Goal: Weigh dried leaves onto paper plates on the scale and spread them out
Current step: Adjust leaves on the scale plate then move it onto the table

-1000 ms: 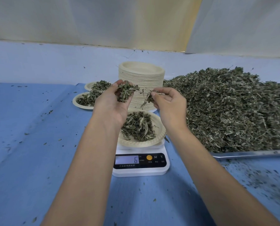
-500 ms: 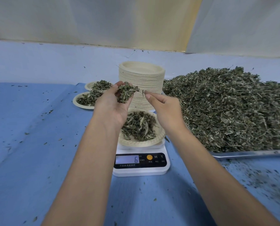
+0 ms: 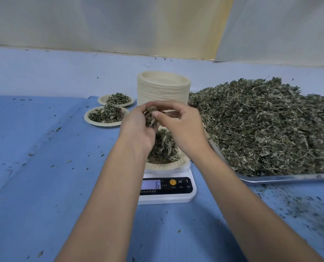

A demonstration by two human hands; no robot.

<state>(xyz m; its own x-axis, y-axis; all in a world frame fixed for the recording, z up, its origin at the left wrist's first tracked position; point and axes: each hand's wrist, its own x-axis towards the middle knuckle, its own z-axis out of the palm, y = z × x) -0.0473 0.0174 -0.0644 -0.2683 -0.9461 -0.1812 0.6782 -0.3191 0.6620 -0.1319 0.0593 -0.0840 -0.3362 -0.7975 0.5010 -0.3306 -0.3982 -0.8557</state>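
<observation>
On the blue worktop (image 3: 44, 186) a stack of plates (image 3: 163, 91) stands behind the scale (image 3: 184, 197), with two filled plates (image 3: 104, 124) to the left and a heaped tray (image 3: 289, 177) to the right. Over the plate (image 3: 165, 166) on the scale, half hiding its loose grey-green leaves (image 3: 163, 148), the left hand (image 3: 138, 129) cups a clump (image 3: 150, 116) that the right hand (image 3: 182, 127) pinches.

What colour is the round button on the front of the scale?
Orange, on the black panel of the white scale, beside the display; the button shows best in the head view.
</observation>
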